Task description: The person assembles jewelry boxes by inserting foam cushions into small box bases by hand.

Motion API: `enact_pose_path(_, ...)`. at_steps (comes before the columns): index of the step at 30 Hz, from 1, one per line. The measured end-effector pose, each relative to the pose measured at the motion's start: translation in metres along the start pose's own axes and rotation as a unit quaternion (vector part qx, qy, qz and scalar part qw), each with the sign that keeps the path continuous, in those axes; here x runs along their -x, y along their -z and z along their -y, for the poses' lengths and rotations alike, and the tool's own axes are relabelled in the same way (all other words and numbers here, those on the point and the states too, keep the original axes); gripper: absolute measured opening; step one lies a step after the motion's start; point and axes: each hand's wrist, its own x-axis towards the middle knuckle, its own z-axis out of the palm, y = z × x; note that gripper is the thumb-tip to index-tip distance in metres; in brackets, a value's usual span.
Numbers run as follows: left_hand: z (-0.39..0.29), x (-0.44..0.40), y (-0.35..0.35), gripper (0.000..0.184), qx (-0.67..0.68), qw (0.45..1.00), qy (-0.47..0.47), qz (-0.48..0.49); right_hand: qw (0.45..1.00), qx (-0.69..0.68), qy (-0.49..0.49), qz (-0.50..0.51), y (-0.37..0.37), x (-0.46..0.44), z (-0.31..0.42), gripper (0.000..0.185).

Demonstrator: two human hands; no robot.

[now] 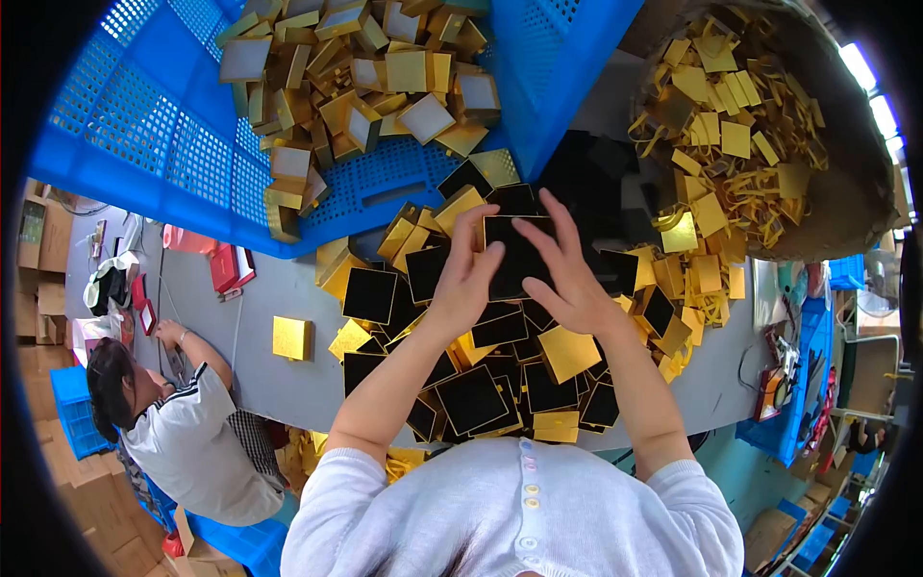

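A black square piece with gold edges [519, 262] is between my two hands, above a heap of black and gold boxes. My left hand [468, 279] grips its left side, thumb and fingers at the edge. On the right side, my right hand [567, 274] has its fingers spread, with fingertips over the top and right edge of the piece. Below the hands lie more black-faced pieces [472, 397] and a gold box [568, 353]. One gold box [291, 338] sits apart on the grey table at the left.
Blue crates [173, 125] stand at the back, one holding gold boxes with white insides [423, 117]. At the back right, a large container [856, 183] holds gold pieces and ribbons [735, 139]. A person in a white shirt [202, 433] works at the left near red boxes [227, 268].
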Motion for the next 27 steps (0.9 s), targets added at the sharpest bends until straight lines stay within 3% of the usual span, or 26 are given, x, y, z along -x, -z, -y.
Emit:
enact_pose_path(2,-0.007,0.009,-0.008,0.068,-0.09,0.992,-0.084,-0.003,0.996,-0.082,-0.019,-0.006,-0.009,0.0,-0.007,0.058)
enact_pose_path(4,-0.005,0.007,0.001,0.076,-0.067,0.996,-0.05,-0.004,0.974,-0.214,-0.057,-0.04,-0.015,-0.001,-0.008,0.057)
enact_pose_path(5,-0.003,0.006,0.006,0.085,-0.047,0.999,-0.021,-0.005,0.974,-0.219,-0.058,-0.033,-0.016,-0.003,-0.013,0.057)
enact_pose_path(7,0.006,0.003,0.019,0.092,0.023,1.0,0.002,-0.007,0.956,-0.24,-0.122,-0.117,-0.012,-0.011,-0.037,0.057)
enact_pose_path(9,0.01,0.004,0.035,0.098,-0.156,0.983,-0.072,0.063,0.981,-0.026,-0.155,-0.116,0.001,-0.015,-0.1,0.057)
enact_pose_path(10,-0.004,0.005,0.044,0.1,-0.174,0.971,-0.034,0.158,0.982,0.047,-0.159,-0.09,0.005,-0.014,-0.135,0.06)
enact_pose_path(11,-0.028,0.001,0.057,0.097,-0.063,0.957,0.176,0.22,0.979,0.118,-0.156,-0.064,0.005,-0.018,-0.169,0.062)
enact_pose_path(12,-0.022,-0.011,0.079,0.092,-0.212,0.967,0.102,0.094,0.974,0.167,-0.151,-0.016,0.004,-0.022,-0.194,0.066)
enact_pose_path(14,0.015,-0.05,0.149,0.081,-0.434,0.883,-0.059,-0.168,0.957,0.235,-0.158,0.067,-0.001,-0.026,-0.223,0.079)
enact_pose_path(15,0.035,-0.073,0.2,0.074,-0.5,0.801,-0.146,-0.296,0.959,0.232,-0.148,0.069,-0.006,-0.028,-0.231,0.079)
enact_pose_path(17,0.063,-0.107,0.292,0.067,-0.647,0.599,-0.185,-0.433,0.94,0.282,-0.167,0.099,-0.015,-0.03,-0.241,0.083)
enact_pose_path(19,0.07,-0.092,0.32,0.06,-0.792,0.495,-0.001,-0.358,0.934,0.298,-0.169,0.096,-0.018,-0.031,-0.236,0.081)
enact_pose_path(22,0.091,-0.094,0.337,0.051,-0.827,0.461,-0.011,-0.323,0.943,0.249,-0.204,0.085,-0.009,-0.022,-0.224,0.076)
enact_pose_path(23,0.082,-0.09,0.324,0.051,-0.828,0.462,-0.016,-0.318,0.953,0.195,-0.227,0.037,-0.006,-0.021,-0.216,0.073)
enact_pose_path(25,0.055,-0.06,0.282,0.039,-0.79,0.561,0.002,-0.248,0.957,0.139,-0.256,-0.011,-0.001,-0.011,-0.2,0.07)
enact_pose_path(26,0.053,-0.051,0.274,0.039,-0.791,0.561,0.001,-0.244,0.965,0.128,-0.216,-0.073,0.0,-0.009,-0.193,0.068)
enact_pose_path(27,0.05,-0.043,0.268,0.034,-0.713,0.641,-0.06,-0.275,0.969,0.117,-0.173,-0.135,0.002,-0.01,-0.18,0.067)
